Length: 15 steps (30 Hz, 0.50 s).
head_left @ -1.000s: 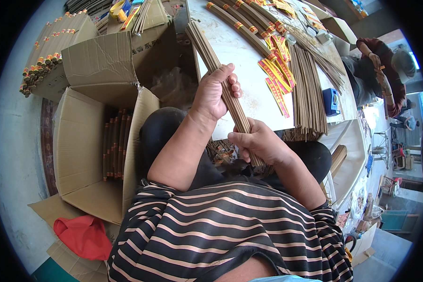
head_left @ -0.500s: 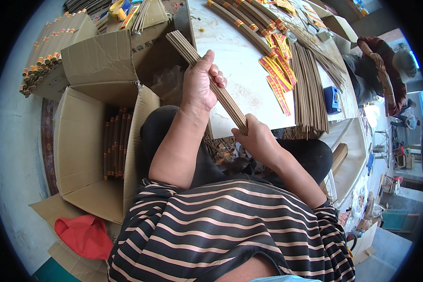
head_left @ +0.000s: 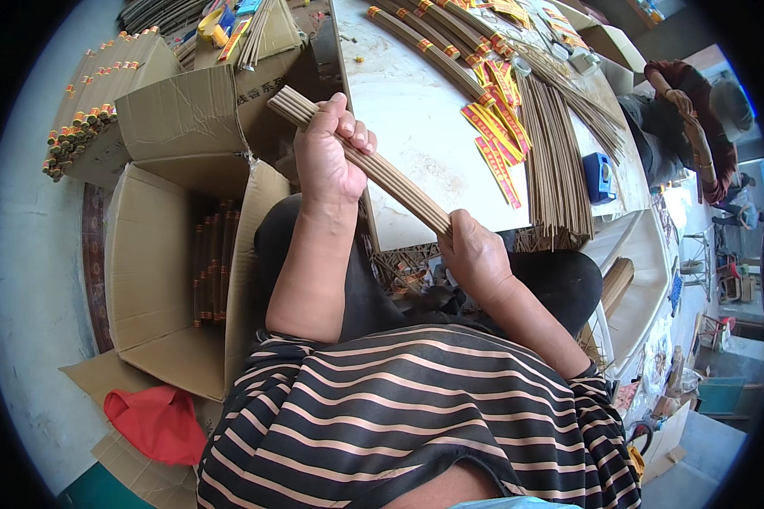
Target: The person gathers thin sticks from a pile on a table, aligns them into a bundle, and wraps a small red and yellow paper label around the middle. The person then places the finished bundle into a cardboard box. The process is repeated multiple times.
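The white table has its left edge just beyond the left hand and its near edge a little past the right hand. Its widest stretch of visible white surface lies on the left, between that edge and the red-and-yellow paper strips. On the right, loose brown sticks run up to the near edge and poke over it, with a blue tape dispenser just beside them. To the left, the open carton hems in the left forearm; its right wall stands near the person's left leg, with a gap of room above the lap.

The bundle of sticks is held between the two hands, slanting from far left to near right across the table's near left corner. The left hand is closed around it near the far end, thumb up; the right hand grips the near end, hiding the tips there. The sticks are thin, straight, brown and packed side by side, with paler tips at the far end. Whether the bundle touches the tabletop is hard to judge from above.
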Available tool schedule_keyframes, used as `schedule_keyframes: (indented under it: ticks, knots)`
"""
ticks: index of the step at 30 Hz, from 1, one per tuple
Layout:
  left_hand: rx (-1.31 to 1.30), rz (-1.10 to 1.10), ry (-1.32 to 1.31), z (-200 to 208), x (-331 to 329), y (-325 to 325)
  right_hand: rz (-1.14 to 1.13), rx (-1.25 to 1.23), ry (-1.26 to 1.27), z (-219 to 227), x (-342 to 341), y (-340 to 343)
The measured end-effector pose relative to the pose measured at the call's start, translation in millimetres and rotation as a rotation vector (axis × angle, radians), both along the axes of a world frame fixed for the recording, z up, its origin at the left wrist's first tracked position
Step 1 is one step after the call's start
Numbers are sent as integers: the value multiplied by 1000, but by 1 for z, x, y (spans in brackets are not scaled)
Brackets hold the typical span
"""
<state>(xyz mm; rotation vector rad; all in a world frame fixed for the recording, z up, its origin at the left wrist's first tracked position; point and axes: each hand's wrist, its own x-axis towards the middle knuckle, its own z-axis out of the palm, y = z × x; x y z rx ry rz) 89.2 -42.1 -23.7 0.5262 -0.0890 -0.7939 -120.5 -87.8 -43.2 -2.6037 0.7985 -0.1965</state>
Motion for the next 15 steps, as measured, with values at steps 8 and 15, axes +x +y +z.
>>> schedule_keyframes:
  ticks: [8,15]
  knots:
    - [-407,-246,-190,11,-9,9,70,887,98,47,-2,-5]
    - [-414,-250,-303,39,-23,1,58,389,-108,44,-1,-1]
